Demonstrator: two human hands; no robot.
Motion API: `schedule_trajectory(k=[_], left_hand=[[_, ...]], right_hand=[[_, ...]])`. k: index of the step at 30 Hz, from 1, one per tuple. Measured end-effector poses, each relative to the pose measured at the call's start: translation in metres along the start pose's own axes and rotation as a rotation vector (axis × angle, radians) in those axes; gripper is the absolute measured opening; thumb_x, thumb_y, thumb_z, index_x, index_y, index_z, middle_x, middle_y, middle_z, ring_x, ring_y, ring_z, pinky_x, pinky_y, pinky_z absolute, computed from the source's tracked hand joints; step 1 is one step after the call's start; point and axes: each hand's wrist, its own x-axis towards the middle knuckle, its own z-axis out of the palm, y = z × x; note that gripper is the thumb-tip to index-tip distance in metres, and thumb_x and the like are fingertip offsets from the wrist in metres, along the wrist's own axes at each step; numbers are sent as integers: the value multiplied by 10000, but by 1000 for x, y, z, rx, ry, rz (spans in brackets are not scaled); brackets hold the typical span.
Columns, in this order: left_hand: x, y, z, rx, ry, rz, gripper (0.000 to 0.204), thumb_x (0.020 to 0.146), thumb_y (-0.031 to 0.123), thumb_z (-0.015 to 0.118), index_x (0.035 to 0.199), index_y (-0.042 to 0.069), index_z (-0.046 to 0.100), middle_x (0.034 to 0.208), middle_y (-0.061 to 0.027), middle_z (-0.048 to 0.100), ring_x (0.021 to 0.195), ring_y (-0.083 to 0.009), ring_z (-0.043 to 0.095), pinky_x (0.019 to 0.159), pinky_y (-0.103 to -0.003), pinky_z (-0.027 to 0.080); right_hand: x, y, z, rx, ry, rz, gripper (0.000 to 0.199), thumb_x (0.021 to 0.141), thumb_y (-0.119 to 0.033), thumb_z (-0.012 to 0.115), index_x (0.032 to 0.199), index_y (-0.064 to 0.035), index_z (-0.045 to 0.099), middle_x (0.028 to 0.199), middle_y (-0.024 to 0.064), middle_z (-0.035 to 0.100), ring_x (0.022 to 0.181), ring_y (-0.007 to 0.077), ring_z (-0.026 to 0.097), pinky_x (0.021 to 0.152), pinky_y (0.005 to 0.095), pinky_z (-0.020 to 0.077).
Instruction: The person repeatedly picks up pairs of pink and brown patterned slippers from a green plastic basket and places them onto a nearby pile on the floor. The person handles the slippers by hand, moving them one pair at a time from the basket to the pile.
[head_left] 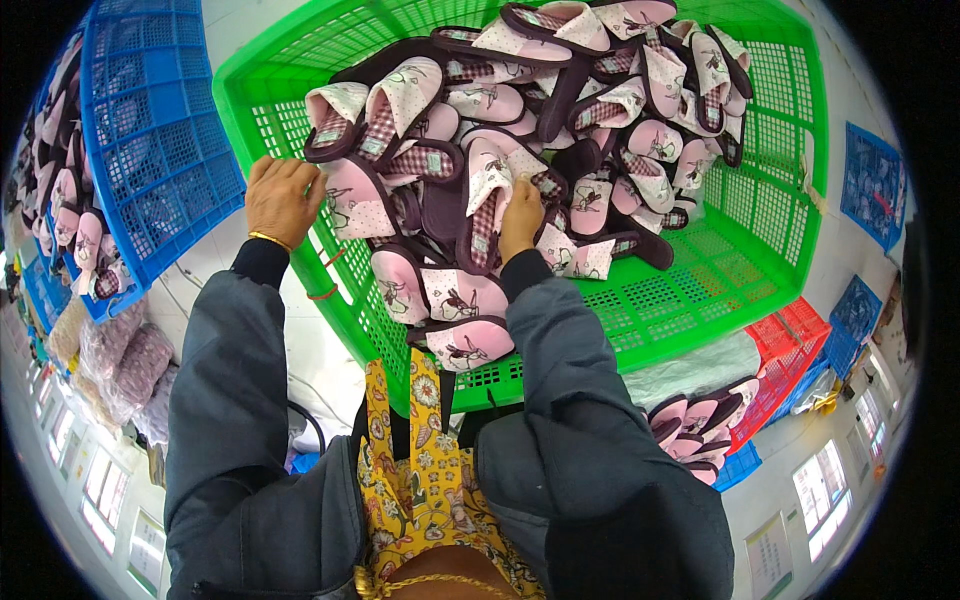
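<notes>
Pink and white slippers with dark soles and checked insoles are heaped in a large green plastic basket (pixel 720 280) in front of me. My right hand (pixel 521 217) reaches into the heap and is closed on a slipper (pixel 487 175) with a white dotted upper. Parts of its fingers are hidden by that slipper. At the basket's left side my left hand (pixel 284 200) is curled over the rim. Its fingertips are close to a pink slipper (pixel 352 200) with a printed figure; whether they touch it I cannot tell.
A blue crate (pixel 160 140) stands to the left, with more slippers (pixel 85 235) beyond it. Plastic-wrapped bundles (pixel 135 350) lie below it. To the right are a red crate (pixel 785 360), stacked slippers (pixel 700 425) and blue crates (pixel 872 185).
</notes>
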Motion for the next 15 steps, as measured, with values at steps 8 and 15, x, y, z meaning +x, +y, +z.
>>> schedule_trajectory(k=[8, 15], left_hand=[[-2, -1, 2, -12, 33, 17, 105, 786, 192, 674, 760, 102, 627, 757, -31, 603, 784, -216, 592, 847, -365, 402], [-2, 0, 2, 9, 7, 13, 106, 802, 205, 667, 776, 105, 642, 796, -32, 635, 794, -215, 603, 842, -357, 398]], right_hand=[[-41, -32, -2, -362, -42, -372, 504, 769, -349, 737, 1123, -29, 576, 992, 168, 587, 923, 325, 560, 800, 399, 459], [-16, -9, -11, -477, -37, -510, 344, 781, -124, 607, 1111, -32, 580, 996, 184, 590, 925, 361, 563, 819, 421, 457]])
